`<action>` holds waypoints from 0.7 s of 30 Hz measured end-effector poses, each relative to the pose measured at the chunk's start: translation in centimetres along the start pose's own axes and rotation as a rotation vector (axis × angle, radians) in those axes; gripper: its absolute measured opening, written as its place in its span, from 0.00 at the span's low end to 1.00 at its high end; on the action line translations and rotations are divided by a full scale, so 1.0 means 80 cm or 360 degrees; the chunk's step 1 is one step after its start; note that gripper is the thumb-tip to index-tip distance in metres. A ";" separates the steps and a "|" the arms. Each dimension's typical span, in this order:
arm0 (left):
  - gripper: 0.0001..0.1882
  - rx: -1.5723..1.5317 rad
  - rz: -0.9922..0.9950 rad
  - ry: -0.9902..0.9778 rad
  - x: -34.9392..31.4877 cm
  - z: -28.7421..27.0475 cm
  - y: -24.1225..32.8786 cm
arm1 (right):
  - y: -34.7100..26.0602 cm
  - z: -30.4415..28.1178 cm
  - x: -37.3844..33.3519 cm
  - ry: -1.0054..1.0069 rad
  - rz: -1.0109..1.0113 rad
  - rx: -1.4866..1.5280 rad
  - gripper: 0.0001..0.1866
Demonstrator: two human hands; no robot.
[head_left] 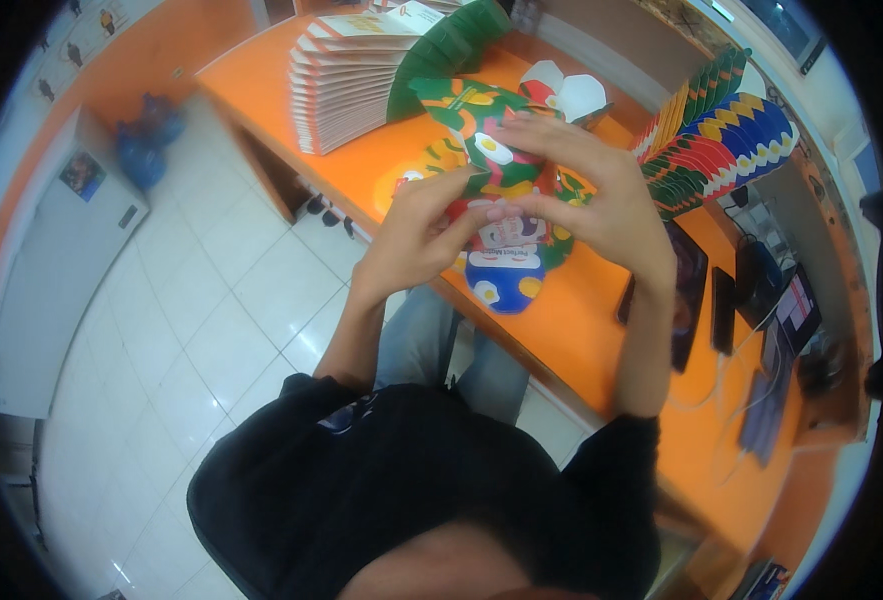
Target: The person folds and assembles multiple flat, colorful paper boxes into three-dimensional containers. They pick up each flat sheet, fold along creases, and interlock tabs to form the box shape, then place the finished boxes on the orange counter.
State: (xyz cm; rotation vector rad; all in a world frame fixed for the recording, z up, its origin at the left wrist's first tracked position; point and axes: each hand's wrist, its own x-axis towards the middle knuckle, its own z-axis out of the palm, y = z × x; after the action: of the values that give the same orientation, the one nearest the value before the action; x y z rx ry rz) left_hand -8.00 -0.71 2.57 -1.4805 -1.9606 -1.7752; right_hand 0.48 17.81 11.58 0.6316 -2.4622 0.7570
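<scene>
A partly folded cardboard food carton (506, 285), printed in green, red, blue and yellow with fried-egg pictures, is between my hands at the table's near edge. My left hand (419, 232) grips its left side, fingers bent and thumb pressed on the front panel. My right hand (601, 190) reaches round the other side, fingers across the upper panel and thumb close to the left thumb. A rounded blue flap hangs toward me below the thumbs. Just behind, a carton with white inner flaps (579, 95) stands opened out.
On the orange table (571, 330) a fanned stack of flat cartons (346, 85) lies far left, and another colourful stack (716, 140) at the right. A dark tablet (689, 290), a phone (723, 310) and cables lie near my right forearm. Blue plastic bags (149, 140) sit on the tiled floor.
</scene>
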 end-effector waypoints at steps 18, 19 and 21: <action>0.21 -0.2328 -0.0538 0.0672 0.013 0.002 0.041 | -0.019 -0.015 0.002 0.0295 -0.0520 -0.0146 0.11; 0.21 -0.2294 -0.0503 0.0623 0.013 0.001 0.045 | -0.019 -0.013 0.001 0.0362 -0.0489 -0.0107 0.10; 0.20 -0.2186 -0.0484 0.0580 0.013 0.007 0.053 | -0.018 -0.005 0.001 0.0445 -0.0371 -0.0058 0.10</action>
State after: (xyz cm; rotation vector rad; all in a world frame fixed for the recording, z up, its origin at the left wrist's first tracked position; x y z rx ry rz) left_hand -5.28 -0.36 6.03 -0.7912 -0.6495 -3.4761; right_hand 1.37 16.97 12.50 0.7305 -2.1003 0.6578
